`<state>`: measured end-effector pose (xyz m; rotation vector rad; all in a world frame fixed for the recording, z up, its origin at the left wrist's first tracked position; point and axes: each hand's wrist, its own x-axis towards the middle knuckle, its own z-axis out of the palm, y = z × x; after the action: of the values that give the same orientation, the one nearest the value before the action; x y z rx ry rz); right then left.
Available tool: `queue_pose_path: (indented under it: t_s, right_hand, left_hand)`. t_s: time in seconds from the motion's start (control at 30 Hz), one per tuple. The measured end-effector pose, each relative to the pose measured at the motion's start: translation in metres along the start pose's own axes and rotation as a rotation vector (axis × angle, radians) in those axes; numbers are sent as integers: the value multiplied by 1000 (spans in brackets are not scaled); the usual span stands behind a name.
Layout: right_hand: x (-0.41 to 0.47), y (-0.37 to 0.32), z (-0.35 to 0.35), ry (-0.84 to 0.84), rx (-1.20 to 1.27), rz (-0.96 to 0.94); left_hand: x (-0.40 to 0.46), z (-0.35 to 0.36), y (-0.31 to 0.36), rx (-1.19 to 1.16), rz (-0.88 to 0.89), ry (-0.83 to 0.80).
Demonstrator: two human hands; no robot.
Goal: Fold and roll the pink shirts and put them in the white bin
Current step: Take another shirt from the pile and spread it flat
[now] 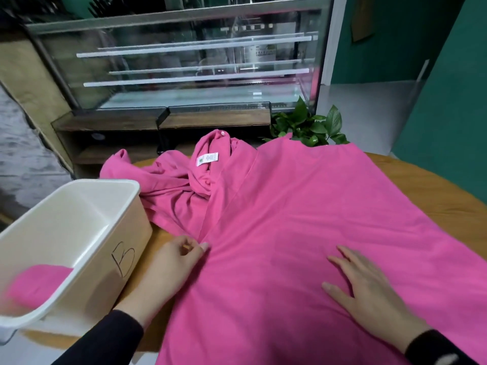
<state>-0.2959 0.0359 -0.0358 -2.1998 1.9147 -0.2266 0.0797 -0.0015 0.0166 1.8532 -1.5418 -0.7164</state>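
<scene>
Round wooden desk (pixel 432 191) with a warm orange-brown top, standing in a room with teal-green walls (pixel 448 101). Behind the far edge, a glass-fronted display cabinet (pixel 189 64) with white shelves on a dark wooden base, and a leafy green potted plant (pixel 308 125) just past the far right rim. Spread flat over most of the desk, a large pink cotton shirt (pixel 303 206), hanging over the near edge; touching its left side toward the far left edge, a crumpled pink shirt (pixel 174 191) with a white care label (pixel 207 159) showing. At the near left edge, a white rectangular plastic bin (pixel 87 233) marked with a handwritten "B", overhanging the rim; inside it at the near end, a pink rolled bundle (pixel 34 283), blurred. Left hand (pixel 171 262), black-sleeved, with fingers (pixel 204 246) pinching a fold at the flat shirt's left side. Right hand (pixel 369 291) lying flat on the shirt, fingers spread and straight.
</scene>
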Motion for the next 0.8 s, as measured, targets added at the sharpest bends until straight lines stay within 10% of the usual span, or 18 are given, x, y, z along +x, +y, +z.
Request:
queue_pose_path:
  t_s: [0.33,0.43,0.57,0.8]
  right_hand:
    - [-46,76,18,-84,-108,-39]
    - [-43,66,-29,162,50,-49]
    - [-4,86,-69,474,168,307]
    - [33,124,-68,253,33,777]
  left_hand:
    - [-3,29,-3,342,-42,-241]
    - [4,18,4,314,-44,-236]
    - [32,26,26,162,55,11]
    - [54,69,15,81,67,-42]
